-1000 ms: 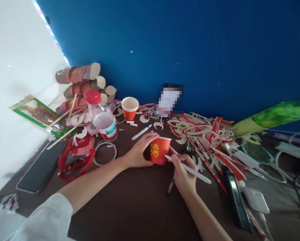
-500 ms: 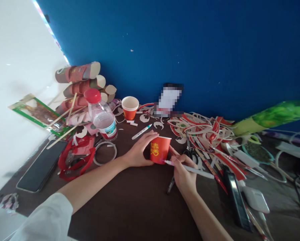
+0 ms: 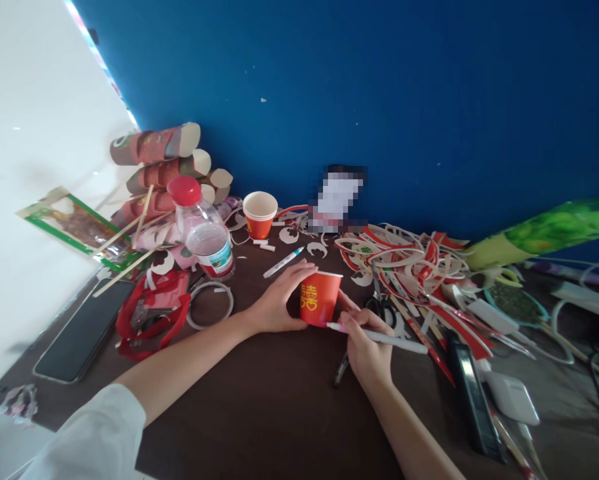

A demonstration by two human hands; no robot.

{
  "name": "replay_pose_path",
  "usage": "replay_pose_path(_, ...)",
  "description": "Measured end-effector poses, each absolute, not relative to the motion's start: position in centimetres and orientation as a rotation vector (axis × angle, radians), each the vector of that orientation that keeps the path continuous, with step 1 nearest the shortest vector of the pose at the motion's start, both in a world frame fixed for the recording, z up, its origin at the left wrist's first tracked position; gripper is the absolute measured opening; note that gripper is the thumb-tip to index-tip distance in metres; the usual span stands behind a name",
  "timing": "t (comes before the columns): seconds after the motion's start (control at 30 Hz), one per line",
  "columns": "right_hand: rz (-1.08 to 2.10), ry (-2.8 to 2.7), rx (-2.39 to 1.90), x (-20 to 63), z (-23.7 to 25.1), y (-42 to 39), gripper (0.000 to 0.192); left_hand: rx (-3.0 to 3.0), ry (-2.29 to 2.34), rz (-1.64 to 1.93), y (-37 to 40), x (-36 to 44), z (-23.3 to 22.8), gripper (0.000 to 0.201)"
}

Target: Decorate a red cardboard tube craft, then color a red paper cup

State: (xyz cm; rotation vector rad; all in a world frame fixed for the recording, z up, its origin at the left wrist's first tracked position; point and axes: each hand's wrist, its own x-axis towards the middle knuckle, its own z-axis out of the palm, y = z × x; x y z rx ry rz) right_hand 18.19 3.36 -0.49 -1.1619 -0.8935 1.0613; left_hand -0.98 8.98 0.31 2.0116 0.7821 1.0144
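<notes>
The left hand (image 3: 279, 303) is gripping the red cup (image 3: 320, 298) mid-table (image 3: 259, 413) while the right hand (image 3: 367, 350), pinching 1 pen (image 3: 379, 337), is lowering its tip to the cup's base.

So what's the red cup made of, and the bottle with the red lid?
The red cup looks like thin matte paper, judging by its rolled white rim and printed gold sign. The bottle looks like clear, shiny plastic: you can see through it, and its red cap looks like plastic too.
</notes>
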Motion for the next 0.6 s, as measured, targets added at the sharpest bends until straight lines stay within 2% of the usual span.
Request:
replay_pose_path(0.3,0.989,-0.895,-1.164,17.9,-0.7,3.4,0.025,2.008,0.804,0.984,8.9,-0.9,0.2,0.101)
replay_pose_path(0.6,1.013,-0.906,-1.088,17.9,0.5,3.7,0.038,2.002,0.852,1.019,8.9,-0.8,0.0,0.098)
